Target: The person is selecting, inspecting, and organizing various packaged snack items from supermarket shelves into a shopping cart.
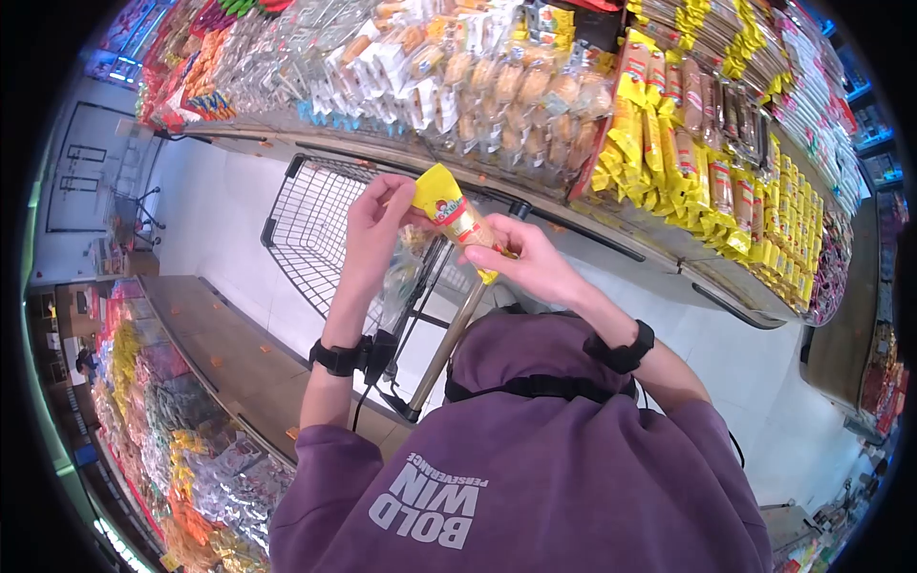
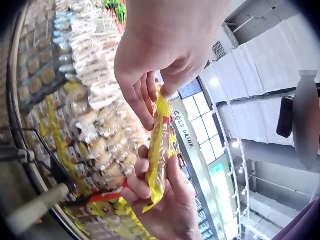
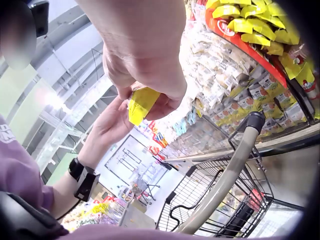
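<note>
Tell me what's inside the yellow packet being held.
Something brown shows through the clear part of the packet. The yellow ends, the printing and the fingers of the left hand and right hand cover the rest, so I can't tell what it is.

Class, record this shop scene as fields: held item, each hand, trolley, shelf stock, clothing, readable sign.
Held item: yellow-ended snack packet with red label
Left hand: pinches the packet's upper end
Right hand: grips its lower part
Trolley: wire shopping trolley, below the hands, by the shelving
Shelf stock: yellow packets, clear-wrapped baked goods
Clothing: purple top, lettered "BOLD WIN PERSEVERANCE"
Sign: "COLD DRINK"
</note>
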`<state>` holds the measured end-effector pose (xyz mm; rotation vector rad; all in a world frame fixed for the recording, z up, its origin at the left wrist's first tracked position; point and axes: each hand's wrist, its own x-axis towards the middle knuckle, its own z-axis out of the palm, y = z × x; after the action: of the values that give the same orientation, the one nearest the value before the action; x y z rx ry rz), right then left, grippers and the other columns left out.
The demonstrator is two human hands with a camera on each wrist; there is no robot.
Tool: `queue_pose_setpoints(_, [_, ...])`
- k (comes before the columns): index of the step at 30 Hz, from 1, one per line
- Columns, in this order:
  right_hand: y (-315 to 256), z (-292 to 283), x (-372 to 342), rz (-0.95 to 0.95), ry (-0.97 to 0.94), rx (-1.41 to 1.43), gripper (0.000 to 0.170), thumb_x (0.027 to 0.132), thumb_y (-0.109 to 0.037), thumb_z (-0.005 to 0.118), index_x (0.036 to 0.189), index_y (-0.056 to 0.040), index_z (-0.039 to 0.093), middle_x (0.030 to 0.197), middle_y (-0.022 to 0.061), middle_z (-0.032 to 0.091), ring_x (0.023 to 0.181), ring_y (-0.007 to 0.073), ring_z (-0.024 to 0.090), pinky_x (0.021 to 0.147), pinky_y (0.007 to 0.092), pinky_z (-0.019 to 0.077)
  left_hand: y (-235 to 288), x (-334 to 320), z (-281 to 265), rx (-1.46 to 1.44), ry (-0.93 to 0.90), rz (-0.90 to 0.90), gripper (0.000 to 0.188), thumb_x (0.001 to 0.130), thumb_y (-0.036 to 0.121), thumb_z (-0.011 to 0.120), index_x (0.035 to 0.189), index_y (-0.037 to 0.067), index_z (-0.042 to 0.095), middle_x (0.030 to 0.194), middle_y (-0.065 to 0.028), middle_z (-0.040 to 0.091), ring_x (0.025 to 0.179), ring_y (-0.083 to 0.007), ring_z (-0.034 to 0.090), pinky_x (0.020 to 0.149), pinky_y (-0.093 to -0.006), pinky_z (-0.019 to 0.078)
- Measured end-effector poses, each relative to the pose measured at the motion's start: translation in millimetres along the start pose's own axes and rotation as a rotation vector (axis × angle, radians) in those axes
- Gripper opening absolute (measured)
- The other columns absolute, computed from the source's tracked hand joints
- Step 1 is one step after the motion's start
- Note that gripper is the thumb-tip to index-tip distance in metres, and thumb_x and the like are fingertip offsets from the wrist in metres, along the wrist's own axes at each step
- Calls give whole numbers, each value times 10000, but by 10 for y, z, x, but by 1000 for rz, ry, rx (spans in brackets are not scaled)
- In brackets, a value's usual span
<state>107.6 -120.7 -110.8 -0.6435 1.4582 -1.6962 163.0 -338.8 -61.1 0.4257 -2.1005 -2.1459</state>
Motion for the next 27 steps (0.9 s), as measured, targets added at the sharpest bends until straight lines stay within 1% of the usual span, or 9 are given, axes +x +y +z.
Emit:
queue_pose_setpoints(1, [-26,-16,-83,-16,57,66,387,975,-290,679,1236,-15,604,1062,38,705,966,59,603,843,262,490,36,-5,162,-13,9,-15,221,1022,172,572,1139,-14,592,998,-66,675,861,-124,675,744,-244,533])
queue_pose_setpoints(3, [-90,-83,-215,-37,112,132,386,995,-281,649,1266,-15,581,1083,40,702,979,61,605,857,259,486,35,-21,428,-88,-30,-29,262,1002,176,610,1167,-28,605,1035,-78,688,868,-123,675,785,-273,544])
queue_pose_setpoints(6, [-201,-220,-430,-73,171,164,373,1032,-259,585,1312,-17,542,1130,49,692,1011,70,607,886,260,480,94,-61,856,-31,-30,56,255,936,131,704,1121,-37,649,1005,-67,715,863,-103,678,805,-238,536])
queue_pose_setpoints(8, [-243,-278,-577,-111,224,158,369,1041,-257,566,1317,-14,534,1152,52,685,1020,73,608,890,263,482,135,-40,999,5,-45,16,229,905,104,734,1074,-41,677,992,-65,723,897,-88,670,840,-232,514])
queue_pose_setpoints(13, [-301,-503,-925,-205,310,215,361,968,-86,663,1294,-4,531,1184,57,678,1101,98,612,960,287,489,272,20,1443,-48,-58,7,196,916,90,712,1051,-48,679,993,-77,726,898,-84,664,827,-237,514])
queue_pose_setpoints(15, [-253,-619,-1043,-218,364,204,348,970,-85,658,1283,0,534,1180,61,681,1087,101,621,956,288,493,306,16,1663,-39,-47,-12,203,907,81,719,1065,-39,681,989,-66,726,919,-88,664,841,-254,519])
queue_pose_setpoints(18, [-326,-773,-1197,-236,440,198,325,951,-51,672,1245,5,547,1134,74,691,1028,103,649,911,275,516,75,66,1930,-79,-209,283,238,881,65,745,1094,-25,685,986,-58,727,921,-90,662,841,-264,519])
queue_pose_setpoints(23, [-465,-998,-1380,-238,502,224,285,925,-29,702,1173,10,568,1061,78,692,978,99,660,869,259,530,207,9,2228,14,-236,61,300,877,48,741,1157,-26,663,1042,-56,702,942,-92,644,866,-256,504])
queue_pose_setpoints(27, [-450,-1152,-1489,-258,538,192,259,922,-42,711,1134,18,576,1040,63,683,932,89,653,863,258,525,163,45,2433,-103,-221,-11,279,886,68,738,1142,-21,673,1002,-45,710,899,-77,643,825,-247,505])
